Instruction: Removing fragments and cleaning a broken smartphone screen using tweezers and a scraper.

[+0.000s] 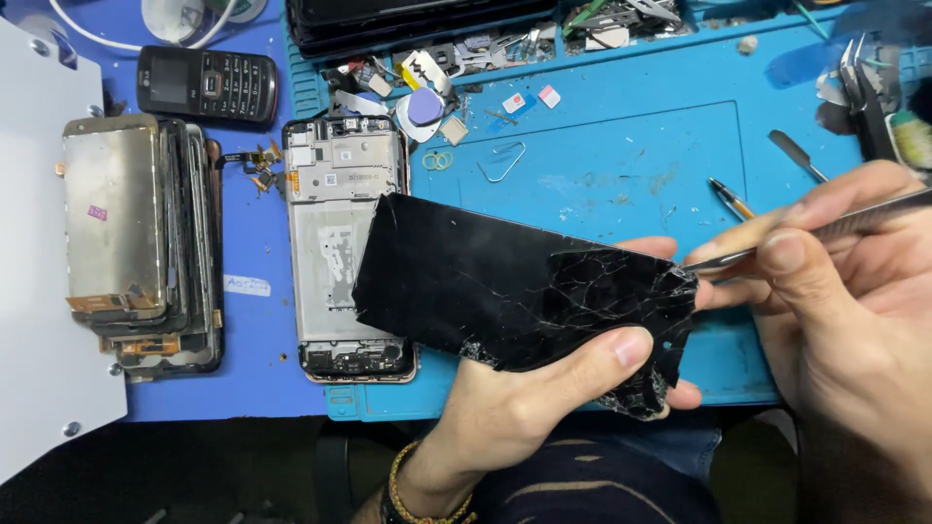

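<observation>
Picking at a shattered phone screen

My left hand (544, 388) grips the cracked screen (524, 291); my right hand (835, 281) pinches tweezers (777, 243) at its broken edge. Next calls for gentle lifting, I judge.

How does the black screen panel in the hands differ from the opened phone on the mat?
The screen panel is black and badly cracked; the opened phone shows pale metal and looks whole. The panel is held tilted off the mat in the left hand; the phone lies flat. Both are rectangular phone parts.
</observation>
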